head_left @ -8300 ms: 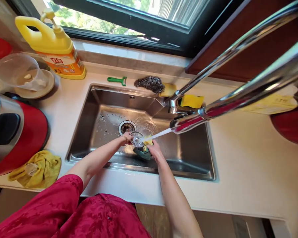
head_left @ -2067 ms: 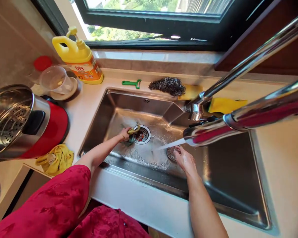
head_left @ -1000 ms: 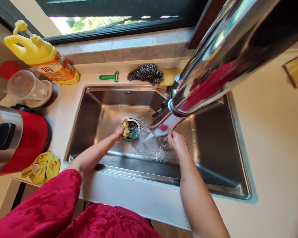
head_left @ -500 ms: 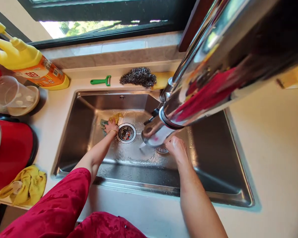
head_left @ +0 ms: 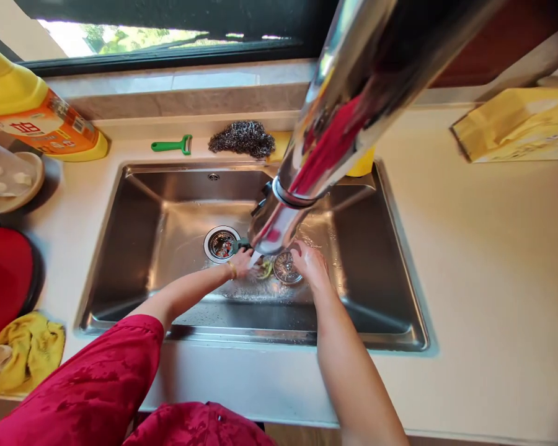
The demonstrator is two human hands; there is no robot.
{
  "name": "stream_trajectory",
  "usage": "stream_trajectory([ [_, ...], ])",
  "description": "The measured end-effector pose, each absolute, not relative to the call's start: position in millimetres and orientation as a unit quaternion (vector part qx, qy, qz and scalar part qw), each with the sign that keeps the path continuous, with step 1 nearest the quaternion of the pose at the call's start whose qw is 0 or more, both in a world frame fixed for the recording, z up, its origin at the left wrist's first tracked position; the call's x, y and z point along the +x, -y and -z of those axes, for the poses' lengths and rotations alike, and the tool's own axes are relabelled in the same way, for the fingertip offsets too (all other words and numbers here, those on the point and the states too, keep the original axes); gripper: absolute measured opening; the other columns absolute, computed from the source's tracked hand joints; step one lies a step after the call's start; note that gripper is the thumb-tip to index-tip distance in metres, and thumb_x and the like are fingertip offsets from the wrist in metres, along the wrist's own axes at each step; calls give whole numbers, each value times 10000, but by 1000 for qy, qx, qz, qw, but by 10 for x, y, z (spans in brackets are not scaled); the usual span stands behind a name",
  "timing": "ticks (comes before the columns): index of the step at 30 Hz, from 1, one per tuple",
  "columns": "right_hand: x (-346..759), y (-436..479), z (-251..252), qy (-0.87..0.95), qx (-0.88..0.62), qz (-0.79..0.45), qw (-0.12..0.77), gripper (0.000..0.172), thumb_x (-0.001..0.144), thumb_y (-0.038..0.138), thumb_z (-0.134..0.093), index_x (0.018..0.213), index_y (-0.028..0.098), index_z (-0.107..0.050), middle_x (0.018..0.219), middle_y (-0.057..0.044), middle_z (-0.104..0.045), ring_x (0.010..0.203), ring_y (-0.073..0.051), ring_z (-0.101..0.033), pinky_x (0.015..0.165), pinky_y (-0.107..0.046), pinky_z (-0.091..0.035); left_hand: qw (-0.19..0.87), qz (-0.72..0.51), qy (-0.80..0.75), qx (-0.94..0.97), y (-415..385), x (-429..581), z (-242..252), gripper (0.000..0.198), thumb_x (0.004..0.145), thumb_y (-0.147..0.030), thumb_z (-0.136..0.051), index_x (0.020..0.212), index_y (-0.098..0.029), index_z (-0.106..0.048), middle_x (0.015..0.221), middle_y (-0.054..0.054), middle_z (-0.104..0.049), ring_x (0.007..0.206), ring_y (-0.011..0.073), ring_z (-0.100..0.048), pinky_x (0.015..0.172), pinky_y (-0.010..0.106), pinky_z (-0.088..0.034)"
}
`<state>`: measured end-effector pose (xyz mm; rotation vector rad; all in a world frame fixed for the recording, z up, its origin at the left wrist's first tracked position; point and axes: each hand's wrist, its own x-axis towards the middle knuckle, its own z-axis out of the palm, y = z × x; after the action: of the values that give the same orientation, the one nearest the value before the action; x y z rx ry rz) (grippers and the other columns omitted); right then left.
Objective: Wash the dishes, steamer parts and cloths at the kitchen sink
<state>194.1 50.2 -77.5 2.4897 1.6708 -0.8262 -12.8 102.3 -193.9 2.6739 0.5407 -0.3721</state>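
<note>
Metal drain strainer (head_left: 286,267): out of its seat, lying on the floor of the stainless steel sink (head_left: 190,186), just right of the drain opening (head_left: 222,243) and toward the front of the sink. Status as far as visible: strainer off the drain, its surface wet; opening uncovered, with dark and reddish flecks remaining inside; the floor of the sink around both is wet. Whether the strainer is clean is too small to tell. Right hand (head_left: 310,265) is part open, fingers curved down with the tips at the strainer's edge; whether it grips or only touches cannot be told. Left hand (head_left: 242,263) is closed low on the sink floor over a yellow-and-green scouring sponge (head_left: 265,269), the sponge showing on either side of the fingers, between the drain opening and the strainer. Water falls from the chrome tap spout (head_left: 279,217) onto the sink floor between the hands. Behind the sink on the bench (head_left: 446,248): steel wool scourer (head_left: 242,139), green peeler (head_left: 172,144), dish soap bottle (head_left: 37,118). Left of the sink: yellow cloth (head_left: 23,353).
</note>
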Motion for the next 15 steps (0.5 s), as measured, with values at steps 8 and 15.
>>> stream_trajectory([
  [8, 1963, -486, 862, -528, 799, 285, 38, 449, 887, 303, -383, 1294, 193, -539, 1203, -121, -644, 1106, -264, -599, 917, -366, -452, 176, 12, -456, 872, -1569, -1309, 1488, 440, 763, -76, -460, 1086, -262, -695, 1223, 55, -585, 1097, 254, -483, 942, 389, -360],
  [15, 1980, -520, 893, -529, 797, 289, 38, 453, 878, 304, -393, 1288, 183, -544, 1224, -135, -630, 1123, -281, -589, 934, -382, -442, 177, 116, -805, 554, -1457, -2047, 1573, 655, 817, -146, -455, 1453, -231, -324, 1384, 203, -384, 1134, 373, -511, 871, 478, -433],
])
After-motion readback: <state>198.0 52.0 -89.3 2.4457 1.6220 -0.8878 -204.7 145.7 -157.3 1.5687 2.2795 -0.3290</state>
